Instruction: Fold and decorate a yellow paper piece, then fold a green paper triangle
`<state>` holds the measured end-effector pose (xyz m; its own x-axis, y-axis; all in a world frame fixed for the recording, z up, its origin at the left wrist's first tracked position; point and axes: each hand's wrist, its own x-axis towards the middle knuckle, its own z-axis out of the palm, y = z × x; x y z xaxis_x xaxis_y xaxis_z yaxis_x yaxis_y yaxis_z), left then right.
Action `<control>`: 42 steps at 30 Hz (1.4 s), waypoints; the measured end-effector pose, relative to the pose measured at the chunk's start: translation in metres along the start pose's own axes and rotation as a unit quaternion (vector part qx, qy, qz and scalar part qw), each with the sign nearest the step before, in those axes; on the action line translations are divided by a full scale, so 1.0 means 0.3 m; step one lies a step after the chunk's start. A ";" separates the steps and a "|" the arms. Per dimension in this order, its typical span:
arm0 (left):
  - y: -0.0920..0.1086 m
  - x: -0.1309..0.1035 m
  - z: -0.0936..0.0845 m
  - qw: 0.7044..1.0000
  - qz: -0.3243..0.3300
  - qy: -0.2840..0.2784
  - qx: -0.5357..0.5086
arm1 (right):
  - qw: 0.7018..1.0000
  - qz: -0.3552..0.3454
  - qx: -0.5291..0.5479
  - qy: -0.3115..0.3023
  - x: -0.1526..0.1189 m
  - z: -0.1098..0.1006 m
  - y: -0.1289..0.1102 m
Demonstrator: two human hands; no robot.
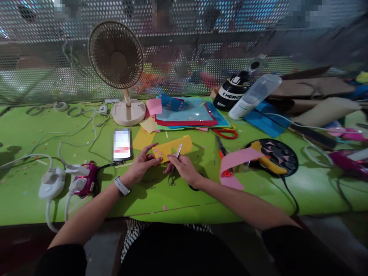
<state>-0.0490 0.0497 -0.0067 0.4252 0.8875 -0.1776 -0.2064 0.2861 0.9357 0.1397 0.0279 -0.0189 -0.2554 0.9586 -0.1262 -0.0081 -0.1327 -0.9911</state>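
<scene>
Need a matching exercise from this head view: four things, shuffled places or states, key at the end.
1. silver tool
2. yellow paper strip
3. phone
4. fan

A. upright, beyond the phone
B. at the fingertips of the left hand
C. screen lit
D. in the right hand

Pairs: 1-D, 2-B, 3-C, 4-A

Beige desk fan [117, 57], black bottle [230, 94] (white-banded), lit phone [122, 145]
</scene>
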 end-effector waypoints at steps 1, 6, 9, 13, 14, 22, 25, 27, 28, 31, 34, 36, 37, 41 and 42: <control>-0.001 0.001 0.000 1.000 -0.001 0.014 -0.008 | 1.000 0.008 0.001 -0.006 0.004 -0.002 0.000; 0.000 0.010 -0.007 0.996 0.001 0.082 -0.022 | 0.999 0.025 -0.031 -0.020 0.025 -0.030 -0.002; 0.005 0.019 -0.019 0.994 0.010 0.100 -0.032 | 0.998 0.024 -0.042 -0.027 0.030 -0.050 -0.019; 0.011 0.031 -0.035 0.992 0.017 0.115 -0.038 | 0.993 -0.053 -0.068 -0.078 0.000 -0.070 -0.108; 0.011 0.033 -0.037 0.992 0.017 0.116 -0.038 | 0.989 -0.074 -0.082 -0.101 -0.017 -0.079 -0.144; 0.002 0.051 -0.054 0.992 0.021 0.120 -0.035 | 0.904 -0.129 -0.393 -0.110 -0.240 -0.339 -0.334; 0.000 0.055 -0.055 0.991 0.019 0.124 -0.046 | 0.916 -0.069 -0.394 0.019 -0.303 -0.446 -0.274; 0.001 0.057 -0.054 0.991 0.020 0.124 -0.052 | 0.938 -0.057 -0.327 0.101 -0.324 -0.489 -0.234; 0.001 0.058 -0.054 0.991 0.021 0.123 -0.054 | 0.945 -0.072 -0.287 0.137 -0.328 -0.503 -0.222; -0.001 0.060 -0.060 0.991 0.022 0.124 -0.054 | 0.935 -0.149 -0.230 0.226 -0.314 -0.518 -0.229; -0.001 0.062 -0.068 0.990 0.015 0.126 -0.055 | 0.921 -0.141 -0.251 0.263 -0.259 -0.512 -0.266; 0.001 0.062 -0.068 0.991 0.012 0.127 -0.051 | 0.920 -0.130 -0.251 0.273 -0.205 -0.502 -0.285; 0.004 0.061 -0.066 0.991 0.013 0.128 -0.047 | 0.916 -0.138 -0.251 0.283 -0.176 -0.496 -0.289; 0.014 0.057 -0.052 0.990 0.016 0.135 -0.038 | 0.873 -0.180 -0.304 0.335 -0.079 -0.478 -0.274; 0.016 0.057 -0.050 0.990 0.014 0.137 -0.036 | 0.862 -0.182 -0.324 0.344 -0.066 -0.478 -0.266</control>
<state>-0.0559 0.0715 -0.0098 0.1653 0.9573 -0.2371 -0.2816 0.2763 0.9189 0.2842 0.0556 0.0567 0.2846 0.8593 0.4249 0.6326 0.1647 -0.7567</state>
